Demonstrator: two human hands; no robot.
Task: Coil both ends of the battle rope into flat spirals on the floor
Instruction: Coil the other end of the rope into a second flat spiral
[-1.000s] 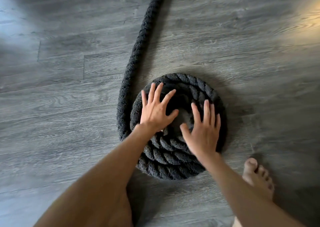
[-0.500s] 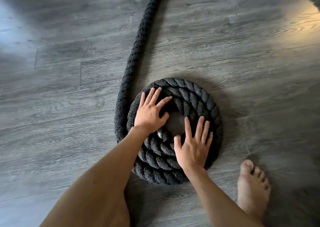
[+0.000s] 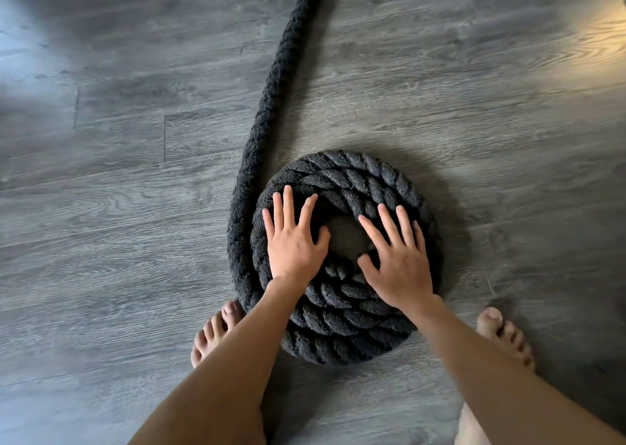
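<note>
A thick black battle rope lies coiled in a flat spiral (image 3: 342, 336) on the grey wood floor, with a small bare gap at its centre. Its free length (image 3: 271, 98) runs from the coil's left side up and out of the top of the view. My left hand (image 3: 293, 241) presses flat on the coil's left turns, fingers spread. My right hand (image 3: 396, 261) lies flat on the right turns, fingers spread too. Neither hand grips the rope.
My bare left foot (image 3: 216, 332) stands just left of the coil's near edge, and my bare right foot (image 3: 504, 336) to its right. Grey plank floor (image 3: 101, 241) surrounds the coil, with a bright patch of light at the top right.
Both hands have shifted around on top of the coil, the right one moving back toward the right turns. The view has tilted down, and both feet now show.
</note>
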